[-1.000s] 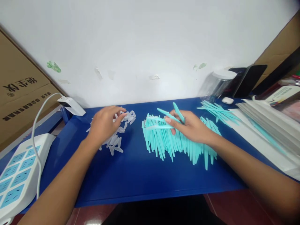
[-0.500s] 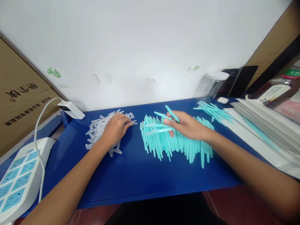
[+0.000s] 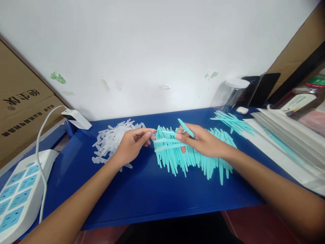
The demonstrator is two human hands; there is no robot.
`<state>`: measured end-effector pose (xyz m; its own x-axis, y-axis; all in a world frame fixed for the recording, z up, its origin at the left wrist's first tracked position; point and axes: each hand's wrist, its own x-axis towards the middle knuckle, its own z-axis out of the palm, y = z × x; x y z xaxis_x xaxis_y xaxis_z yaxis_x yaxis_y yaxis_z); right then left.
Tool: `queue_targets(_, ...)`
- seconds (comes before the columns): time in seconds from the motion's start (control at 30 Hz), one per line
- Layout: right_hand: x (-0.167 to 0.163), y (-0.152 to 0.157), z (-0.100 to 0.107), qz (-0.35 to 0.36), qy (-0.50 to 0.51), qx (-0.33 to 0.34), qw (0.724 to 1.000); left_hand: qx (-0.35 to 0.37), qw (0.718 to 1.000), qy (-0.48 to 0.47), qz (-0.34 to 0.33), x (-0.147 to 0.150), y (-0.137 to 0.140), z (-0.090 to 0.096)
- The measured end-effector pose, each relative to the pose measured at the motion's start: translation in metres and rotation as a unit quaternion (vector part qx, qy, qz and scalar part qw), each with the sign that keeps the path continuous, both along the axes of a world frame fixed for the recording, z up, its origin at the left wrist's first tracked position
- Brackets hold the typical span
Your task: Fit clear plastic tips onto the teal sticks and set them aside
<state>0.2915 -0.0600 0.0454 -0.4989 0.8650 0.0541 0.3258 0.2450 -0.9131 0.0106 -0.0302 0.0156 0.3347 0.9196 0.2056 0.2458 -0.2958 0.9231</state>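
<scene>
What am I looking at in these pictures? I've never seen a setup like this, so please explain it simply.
There's no machine here, just a person's bare left hand and right hand. Every picture comes from one camera worn on that person's head, looking forward and down, so the forearms come in from the bottom and sides.

On the blue table lie a heap of small translucent pieces at the left and a wide pile of turquoise sticks in the middle. A smaller bunch of sticks lies further right, near a clear jar with a white lid.

The right hand holds several turquoise sticks, fanned out. The left hand's fingertips are pinched together, apparently on a small translucent piece, though it's hard to make out.
</scene>
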Motion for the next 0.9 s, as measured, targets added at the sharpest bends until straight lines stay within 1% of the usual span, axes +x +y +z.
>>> queue_targets(0.1, -0.001, 0.001, -0.003, 0.008, 0.019, -0.013, 1.0, -0.02, 1.0, -0.011, -0.006, 0.003, -0.003, -0.001)
queue_targets(0.27, -0.001, 0.003, -0.007, 0.013, 0.021, -0.017, 1.0, -0.004, 0.999, -0.01, 0.031, 0.005, -0.006, 0.001)
queue_targets(0.33, 0.0, 0.003, -0.007, 0.013, 0.017, -0.016, 1.0, -0.002, 0.999, -0.006, 0.036, 0.006, -0.007, 0.003)
queue_targets(0.5, 0.0, 0.001, -0.005, 0.014, 0.004, -0.01, 1.0, 0.008, 0.999, 0.036, 0.0, 0.008, -0.012, 0.01)
queue_targets(0.7, -0.007, -0.006, -0.001, 0.031, -0.014, -0.032, 0.999, 0.021, 0.998, 0.048, -0.041, 0.011, -0.018, 0.009)
queue_targets(0.8, -0.012, -0.01, 0.002, 0.04, -0.014, -0.043, 0.998, 0.038, 0.994, 0.077, -0.061, 0.015, -0.023, 0.01)
queue_targets(0.9, -0.014, -0.011, 0.002, 0.04, -0.014, -0.048, 0.998, 0.072, 0.99, 0.102, -0.057, 0.015, -0.023, 0.011)
